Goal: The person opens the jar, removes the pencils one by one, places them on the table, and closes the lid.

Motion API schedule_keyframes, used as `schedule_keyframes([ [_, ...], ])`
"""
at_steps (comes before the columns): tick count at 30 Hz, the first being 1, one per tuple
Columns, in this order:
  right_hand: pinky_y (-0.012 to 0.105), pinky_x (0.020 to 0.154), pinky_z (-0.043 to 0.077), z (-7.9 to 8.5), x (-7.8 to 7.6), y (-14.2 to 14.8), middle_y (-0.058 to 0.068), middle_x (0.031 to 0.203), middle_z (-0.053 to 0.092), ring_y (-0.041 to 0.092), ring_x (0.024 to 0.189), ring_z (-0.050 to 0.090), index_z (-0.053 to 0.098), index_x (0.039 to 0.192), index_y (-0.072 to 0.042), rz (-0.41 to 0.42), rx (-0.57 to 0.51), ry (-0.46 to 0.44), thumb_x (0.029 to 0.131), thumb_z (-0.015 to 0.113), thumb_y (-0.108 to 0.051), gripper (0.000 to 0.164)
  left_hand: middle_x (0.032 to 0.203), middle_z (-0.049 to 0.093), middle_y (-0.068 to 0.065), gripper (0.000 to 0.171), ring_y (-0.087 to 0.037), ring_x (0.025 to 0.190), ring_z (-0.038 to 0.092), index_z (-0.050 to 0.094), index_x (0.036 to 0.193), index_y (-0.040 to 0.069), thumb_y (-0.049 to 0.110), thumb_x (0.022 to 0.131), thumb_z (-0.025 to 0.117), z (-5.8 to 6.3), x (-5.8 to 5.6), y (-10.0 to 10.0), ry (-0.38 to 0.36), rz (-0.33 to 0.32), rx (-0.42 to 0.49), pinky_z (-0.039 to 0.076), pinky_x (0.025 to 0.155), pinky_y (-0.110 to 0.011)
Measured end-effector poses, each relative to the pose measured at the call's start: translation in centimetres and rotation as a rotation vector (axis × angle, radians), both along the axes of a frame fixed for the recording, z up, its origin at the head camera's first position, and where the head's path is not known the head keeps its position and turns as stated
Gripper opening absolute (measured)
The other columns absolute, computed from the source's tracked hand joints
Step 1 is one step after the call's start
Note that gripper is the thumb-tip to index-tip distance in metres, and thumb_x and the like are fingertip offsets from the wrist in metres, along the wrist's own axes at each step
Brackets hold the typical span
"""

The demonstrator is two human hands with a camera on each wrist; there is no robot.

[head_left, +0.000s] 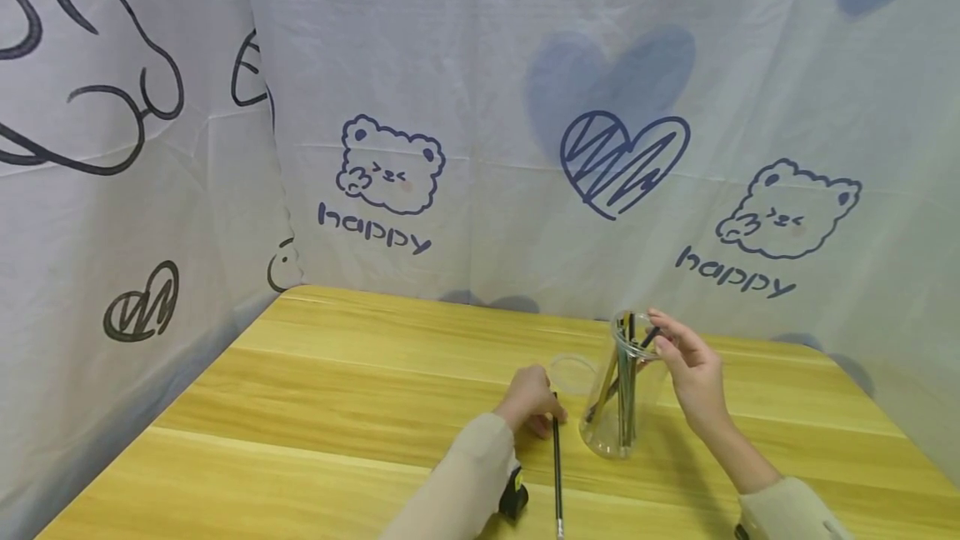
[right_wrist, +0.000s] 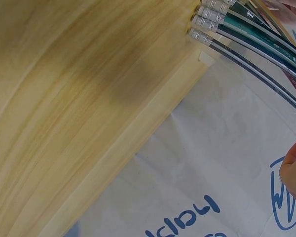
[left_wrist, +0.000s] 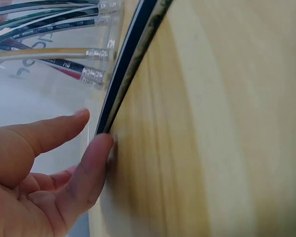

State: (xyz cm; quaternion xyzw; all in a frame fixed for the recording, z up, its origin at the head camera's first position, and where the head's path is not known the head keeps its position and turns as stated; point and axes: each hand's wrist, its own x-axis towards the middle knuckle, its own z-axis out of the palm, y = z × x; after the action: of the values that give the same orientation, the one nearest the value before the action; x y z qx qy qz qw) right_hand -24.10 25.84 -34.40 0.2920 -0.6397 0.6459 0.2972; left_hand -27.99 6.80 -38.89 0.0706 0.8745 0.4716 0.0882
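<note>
Curtain backs wooden tabletop — left grip spread at pencil, right grip pinching jar.

The white cloth reads "happy" beneath each of two bear drawings.

1 L hand, 1 R hand, 1 jar, min. 4 pcls inside, 1 loose pcl, 1 lid, 1 tbl.
</note>
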Motion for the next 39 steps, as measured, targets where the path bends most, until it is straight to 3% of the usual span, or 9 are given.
schedule_keyframes([
  [3,0.016,0.068,0.048,0.0,0.0,0.0,0.004,0.119,0.056,0.011,0.088,0.055,0.051,0.111,0.015,-0.010,0.000,-0.002,0.085,0.042,0.015,0.028,0.048,0.054,-0.014,0.026,-0.024,0.038,0.056,0.050,0.063,0.000,-0.003,0.065,0.076,0.2,0.0,-0.4,0.073,0.003,-0.013,0.046,0.034,-0.027],
  [9,0.016,0.069,0.048,0.0,-0.1,0.0,0.004,0.118,0.056,0.011,0.089,0.055,0.051,0.112,0.014,-0.009,-0.003,0.000,0.085,0.042,0.016,0.028,0.060,0.051,-0.009,0.024,-0.024,0.046,0.057,0.056,0.096,-0.008,0.001,0.076,0.067,1.5,-0.1,-0.8,0.122,-0.032,0.071,0.048,0.037,-0.028],
  [17,0.017,0.065,0.049,-0.1,-0.1,-0.1,0.004,0.118,0.057,0.009,0.075,0.056,0.051,0.110,0.015,-0.004,-0.007,0.014,0.085,0.042,0.016,0.027,0.065,0.051,-0.007,0.017,-0.023,0.053,0.057,0.057,0.097,-0.003,0.006,0.083,0.061,3.7,0.1,-0.5,0.120,-0.025,0.151,0.051,0.042,-0.031],
  [21,0.018,0.063,0.050,-0.1,-0.1,-0.1,0.005,0.119,0.056,0.010,0.075,0.056,0.050,0.111,0.016,0.012,-0.013,0.018,0.085,0.041,0.016,0.027,0.070,0.056,-0.008,0.015,-0.026,0.057,0.059,0.058,0.097,-0.002,0.007,0.086,0.057,4.9,0.3,-0.3,0.135,-0.015,0.204,0.050,0.041,-0.028],
  [25,0.018,0.063,0.050,-0.1,-0.1,-0.1,0.005,0.119,0.056,0.011,0.078,0.056,0.051,0.111,0.016,0.009,-0.017,0.014,0.085,0.041,0.016,0.027,0.069,0.058,-0.006,0.015,-0.019,0.052,0.056,0.060,0.097,-0.002,0.008,0.086,0.056,5.9,0.6,-0.1,0.166,-0.030,0.244,0.048,0.038,-0.026],
  [30,0.016,0.066,0.049,0.0,0.0,-0.1,0.004,0.118,0.057,0.010,0.082,0.057,0.053,0.109,0.014,-0.001,-0.021,0.003,0.086,0.043,0.014,0.026,0.069,0.058,-0.001,0.014,-0.012,0.047,0.052,0.064,0.094,0.002,0.010,0.086,0.057,6.9,1.1,0.1,0.305,-0.054,0.265,0.047,0.040,-0.023],
  [34,0.015,0.069,0.048,0.1,0.1,-0.2,0.003,0.117,0.058,0.011,0.089,0.056,0.053,0.109,0.014,-0.019,-0.016,0.001,0.086,0.044,0.013,0.025,0.075,0.060,0.002,0.014,-0.006,0.057,0.052,0.066,0.093,0.005,0.014,0.086,0.058,7.6,1.4,0.3,0.451,-0.074,0.266,0.046,0.051,-0.018],
  [39,0.017,0.066,0.049,0.1,0.1,-0.3,0.003,0.117,0.057,0.011,0.087,0.056,0.051,0.111,0.015,-0.023,-0.007,-0.005,0.086,0.044,0.013,0.026,0.082,0.063,0.003,0.015,-0.003,0.069,0.052,0.066,0.094,0.006,0.016,0.088,0.057,8.0,1.7,0.5,0.576,-0.125,0.305,0.044,0.061,-0.016],
])
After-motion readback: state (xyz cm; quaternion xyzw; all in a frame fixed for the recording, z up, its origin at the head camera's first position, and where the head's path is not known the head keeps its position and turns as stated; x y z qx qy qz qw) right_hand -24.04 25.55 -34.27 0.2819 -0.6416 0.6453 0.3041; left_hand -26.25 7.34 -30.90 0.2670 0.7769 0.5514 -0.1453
